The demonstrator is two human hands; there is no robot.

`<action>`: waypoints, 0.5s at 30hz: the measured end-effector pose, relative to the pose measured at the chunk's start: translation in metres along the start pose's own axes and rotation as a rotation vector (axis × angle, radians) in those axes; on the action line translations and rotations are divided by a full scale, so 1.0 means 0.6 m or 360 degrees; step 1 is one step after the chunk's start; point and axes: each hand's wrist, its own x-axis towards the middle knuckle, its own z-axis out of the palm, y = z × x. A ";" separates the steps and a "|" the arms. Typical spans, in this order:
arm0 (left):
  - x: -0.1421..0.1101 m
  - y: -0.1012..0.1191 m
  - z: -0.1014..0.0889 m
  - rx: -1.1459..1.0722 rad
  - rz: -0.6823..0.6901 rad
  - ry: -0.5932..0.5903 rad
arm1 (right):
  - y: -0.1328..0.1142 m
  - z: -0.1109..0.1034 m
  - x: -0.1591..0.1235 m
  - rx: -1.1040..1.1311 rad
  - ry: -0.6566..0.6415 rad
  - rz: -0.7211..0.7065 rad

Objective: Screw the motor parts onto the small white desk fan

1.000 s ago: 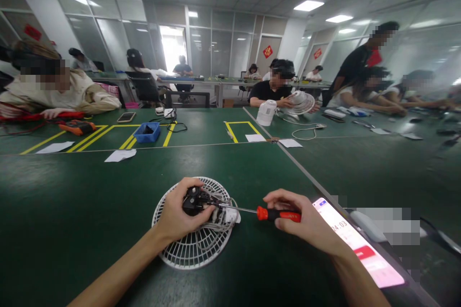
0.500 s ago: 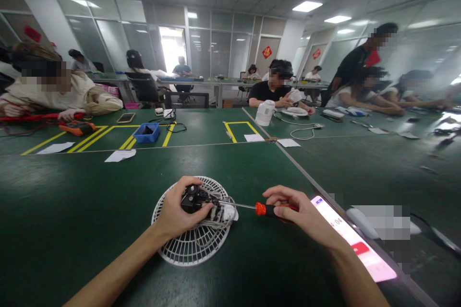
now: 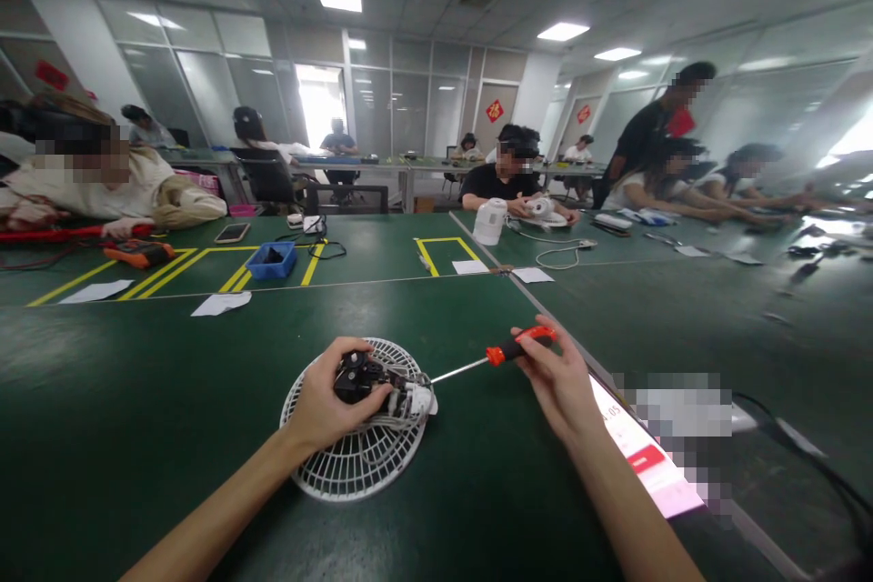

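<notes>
My left hand (image 3: 334,398) is closed around the black fan motor (image 3: 355,376), thumb on the near side. The motor rests over a round white fan grille (image 3: 351,473) lying on the green table. A white plastic part (image 3: 417,398) with loose cables sits at the motor's right end. In my right hand (image 3: 556,373) is a screwdriver (image 3: 505,352) with a red and black handle, held by the fingers and tilted up to the right. Its shaft points left, and the tip is close to the white part; whether it touches cannot be made out.
A lit phone (image 3: 647,455) lies right of my right forearm. Farther off are a blue bin (image 3: 271,262), a white fan housing (image 3: 489,223), paper slips (image 3: 222,303) and an orange meter (image 3: 138,253). Across the table a person in black (image 3: 501,182) handles white fan parts.
My right hand has raised the screwdriver's handle, tilting it, and the tip has come away from the motor's middle to the white part's end. My left hand keeps its hold.
</notes>
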 end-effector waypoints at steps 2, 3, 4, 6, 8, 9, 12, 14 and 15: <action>0.000 0.000 0.000 0.0001 -0.0018 0.0001 | 0.003 0.001 0.003 0.0059 0.0059 0.0004; 0.000 0.000 0.000 0.0004 -0.0027 0.0000 | 0.006 0.002 0.004 0.0053 0.0069 0.0003; 0.000 -0.001 0.000 0.0008 -0.0033 -0.0005 | 0.009 0.003 0.004 0.0036 0.0072 -0.0001; -0.001 -0.002 0.001 0.0018 -0.0034 -0.0011 | 0.020 0.006 0.001 -0.0070 0.0040 0.0012; 0.000 -0.002 0.001 0.0027 -0.0032 -0.0021 | 0.035 0.010 -0.006 -0.0289 -0.0054 0.0024; 0.000 -0.002 0.001 0.0029 -0.0033 -0.0024 | 0.043 0.012 -0.010 -0.0496 -0.0178 0.0017; 0.001 0.001 0.000 0.0030 -0.0039 -0.0013 | 0.067 0.020 -0.025 -0.1073 -0.0410 -0.0176; 0.002 0.002 -0.001 0.0025 -0.0045 -0.0004 | 0.080 0.027 -0.034 -0.1598 -0.0531 -0.0341; 0.002 0.003 -0.001 0.0022 -0.0048 -0.0003 | 0.085 0.030 -0.038 -0.1801 -0.0607 -0.0422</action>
